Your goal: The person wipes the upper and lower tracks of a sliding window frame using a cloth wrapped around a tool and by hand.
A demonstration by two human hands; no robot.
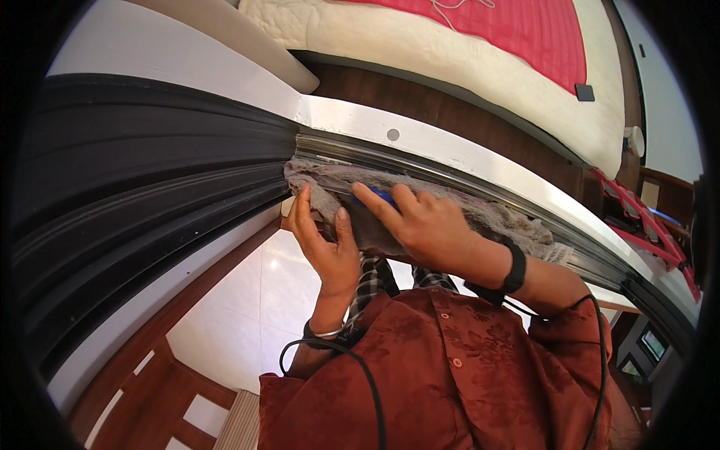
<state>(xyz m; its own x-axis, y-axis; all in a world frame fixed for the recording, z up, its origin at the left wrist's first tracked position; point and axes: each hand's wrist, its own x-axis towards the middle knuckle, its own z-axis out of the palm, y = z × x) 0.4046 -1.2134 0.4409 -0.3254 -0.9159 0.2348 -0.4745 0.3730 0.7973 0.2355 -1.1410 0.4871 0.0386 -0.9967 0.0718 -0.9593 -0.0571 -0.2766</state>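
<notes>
A worn grey cloth [495, 216] lies bunched along the metal track [450, 174] of a sliding window frame. My right hand [436, 228] is closed around a blue-handled tool [376, 196], its index finger stretched along the handle. A thin shaft appears to run left from the handle onto the cloth, but its tip is hard to make out. At the cloth's left end is my left hand [328, 253], fingers and thumb spread apart, fingertips against the fabric. Beneath the right hand the cloth hangs over a dark brown surface, partly hidden.
Dark ribbed frame panels [152, 163] rise at the left, meeting the track's end. Beyond the white sill [478, 146] stands a bed [478, 67] with a red cover [529, 39]. A red folding metal frame [647, 225] is at the right. Black cables [368, 382] hang by my arms.
</notes>
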